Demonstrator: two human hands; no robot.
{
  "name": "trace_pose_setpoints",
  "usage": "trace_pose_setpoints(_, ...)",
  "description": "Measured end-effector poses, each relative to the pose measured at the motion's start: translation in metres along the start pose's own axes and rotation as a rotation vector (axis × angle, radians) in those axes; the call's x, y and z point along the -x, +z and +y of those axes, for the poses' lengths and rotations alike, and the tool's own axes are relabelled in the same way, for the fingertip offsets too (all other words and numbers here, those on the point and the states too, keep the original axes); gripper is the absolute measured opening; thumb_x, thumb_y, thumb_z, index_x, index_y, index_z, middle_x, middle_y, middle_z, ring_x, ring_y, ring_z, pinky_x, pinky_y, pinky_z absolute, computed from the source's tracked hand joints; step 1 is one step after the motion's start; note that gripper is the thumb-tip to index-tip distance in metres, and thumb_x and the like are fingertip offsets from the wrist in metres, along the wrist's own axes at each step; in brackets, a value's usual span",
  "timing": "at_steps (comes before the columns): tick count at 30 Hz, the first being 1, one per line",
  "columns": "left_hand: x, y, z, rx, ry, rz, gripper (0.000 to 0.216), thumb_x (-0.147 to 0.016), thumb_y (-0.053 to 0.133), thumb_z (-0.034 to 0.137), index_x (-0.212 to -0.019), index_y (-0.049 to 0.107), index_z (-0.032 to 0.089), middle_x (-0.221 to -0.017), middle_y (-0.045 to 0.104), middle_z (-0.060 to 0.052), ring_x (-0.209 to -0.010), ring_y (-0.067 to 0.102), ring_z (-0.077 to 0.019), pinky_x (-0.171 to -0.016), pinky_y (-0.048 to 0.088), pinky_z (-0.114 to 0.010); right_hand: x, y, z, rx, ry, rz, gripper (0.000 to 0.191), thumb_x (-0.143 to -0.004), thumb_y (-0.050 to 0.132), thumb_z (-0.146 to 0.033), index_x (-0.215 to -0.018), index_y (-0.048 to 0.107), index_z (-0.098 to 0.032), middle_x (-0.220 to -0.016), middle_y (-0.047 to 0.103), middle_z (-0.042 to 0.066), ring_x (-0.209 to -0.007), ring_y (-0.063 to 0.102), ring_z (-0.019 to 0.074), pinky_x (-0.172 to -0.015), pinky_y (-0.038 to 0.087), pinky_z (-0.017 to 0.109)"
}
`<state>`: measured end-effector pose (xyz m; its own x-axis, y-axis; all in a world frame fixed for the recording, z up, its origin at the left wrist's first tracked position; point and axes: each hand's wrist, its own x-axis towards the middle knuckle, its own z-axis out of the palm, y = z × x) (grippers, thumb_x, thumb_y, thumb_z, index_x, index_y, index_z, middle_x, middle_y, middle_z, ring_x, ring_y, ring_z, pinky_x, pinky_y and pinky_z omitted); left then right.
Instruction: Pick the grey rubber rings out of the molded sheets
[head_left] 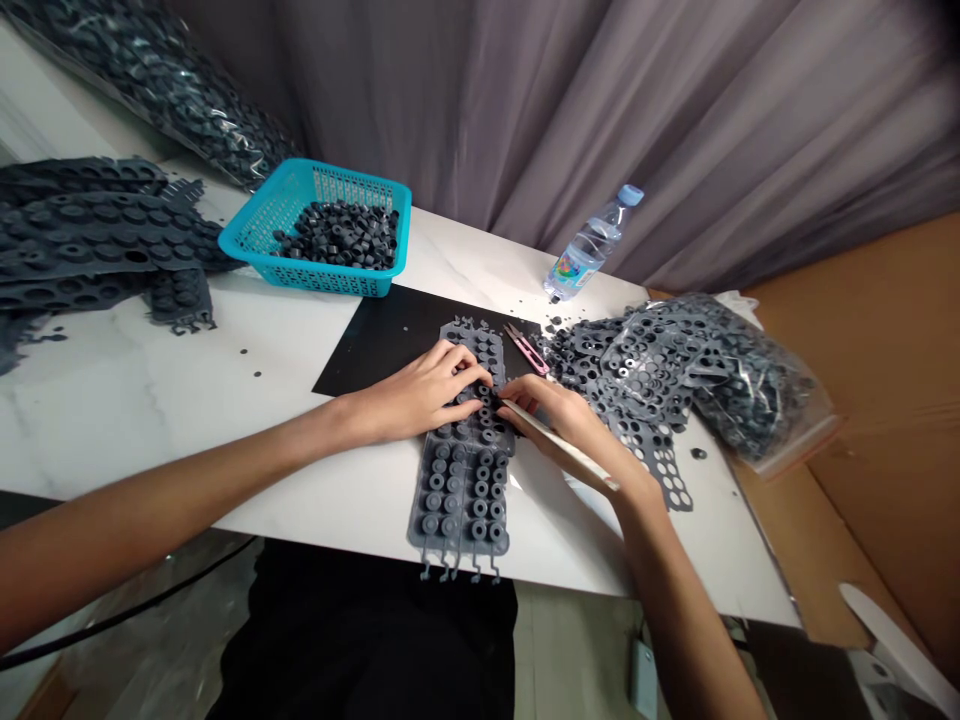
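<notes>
- In the middle of the desk (pixel 135 400), right in front of me, lies the grey rubber sheet (pixel 461 470) studded with small rings; its long axis runs from the near desk edge away from me, onto the black mat (pixel 382 340).
- My left hand (pixel 420 395) rests flat on the far half of the sheet, fingers spread and pressing down on the ring rows, holding nothing.
- My right hand (pixel 559 415) comes in from the right edge of the sheet, closed around a thin pale tool (pixel 559 445) whose tip meets the sheet just beside the left fingertips.
- Both hands touch the sheet at the same spot, about halfway along it; the rows nearer to me lie uncovered, still full of rings.
- Just beyond the right hand lie pink snips (pixel 527 349) on the mat.
- To the right sits a heap of punched-out sheets (pixel 637 380) and a clear bag (pixel 757 400) of more.
- Farther off stand a water bottle (pixel 589 247) and, to the left, a turquoise basket (pixel 319 240) holding loose rings, with stacked sheets (pixel 90 240) well apart at far left.
</notes>
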<state>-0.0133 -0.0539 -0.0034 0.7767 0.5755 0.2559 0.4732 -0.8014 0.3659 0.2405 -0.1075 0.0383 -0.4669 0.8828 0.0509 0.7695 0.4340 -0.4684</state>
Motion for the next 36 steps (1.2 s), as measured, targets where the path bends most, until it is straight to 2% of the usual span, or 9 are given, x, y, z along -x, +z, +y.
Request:
trace_pose_setpoints(6,0.000,-0.001,0.001,-0.016,-0.004,-0.009,0.040,-0.111,0.041,0.048,-0.139,0.054,0.023,-0.132,0.052,-0.011,-0.127,0.046,-0.0299,-0.112,0.043,-0.048,0.000,-0.001,-0.002,0.026,0.019,0.000,0.020,-0.106,0.059,-0.040,-0.113,0.066,-0.023,-0.098,0.072,0.006,-0.082,0.066,0.0198,-0.076,0.053,0.032)
trace_pose_setpoints(16,0.000,-0.001,0.000,-0.018,0.000,-0.012,0.040,-0.111,0.041,0.048,-0.139,0.053,0.022,-0.133,0.052,-0.012,-0.127,0.046,-0.0304,-0.112,0.043,-0.048,-0.001,0.002,-0.005,0.109,-0.038,0.030,0.027,-0.108,0.054,-0.034,-0.131,0.064,-0.024,-0.110,0.071,0.009,-0.097,0.069,0.0236,-0.085,0.054,0.035)
trace_pose_setpoints(23,0.000,-0.002,0.002,-0.033,-0.001,-0.020,0.040,-0.111,0.040,0.047,-0.139,0.053,0.021,-0.133,0.052,-0.012,-0.127,0.046,-0.0301,-0.113,0.041,-0.048,-0.002,0.005,-0.004,0.154,-0.064,0.034,0.024,-0.111,0.048,-0.031,-0.127,0.062,-0.022,-0.111,0.070,0.011,-0.099,0.069,0.0250,-0.083,0.054,0.036)
trace_pose_setpoints(30,0.001,-0.002,0.006,-0.070,0.004,-0.019,0.042,-0.112,0.038,0.044,-0.141,0.052,0.017,-0.132,0.051,-0.015,-0.127,0.045,-0.0321,-0.113,0.042,-0.049,-0.006,0.018,0.004,0.170,0.049,0.211,0.024,-0.111,0.042,-0.037,-0.125,0.055,-0.023,-0.117,0.068,0.012,-0.094,0.071,0.0265,-0.079,0.054,0.037)
trace_pose_setpoints(33,0.001,-0.003,0.006,-0.056,0.010,-0.025,0.040,-0.112,0.038,0.043,-0.140,0.053,0.018,-0.133,0.051,-0.014,-0.128,0.045,-0.0318,-0.113,0.041,-0.048,-0.005,0.016,0.011,0.188,0.110,0.320,0.029,-0.111,0.040,-0.041,-0.128,0.054,-0.021,-0.121,0.066,0.014,-0.096,0.070,0.0285,-0.080,0.053,0.039)
trace_pose_setpoints(36,0.001,-0.003,0.006,-0.032,0.011,-0.030,0.039,-0.112,0.039,0.043,-0.139,0.053,0.019,-0.132,0.051,-0.013,-0.128,0.045,-0.0312,-0.113,0.041,-0.048,-0.001,0.010,0.025,0.204,0.145,0.402,0.030,-0.110,0.041,-0.044,-0.123,0.057,-0.022,-0.114,0.069,0.014,-0.095,0.069,0.0297,-0.082,0.052,0.041)
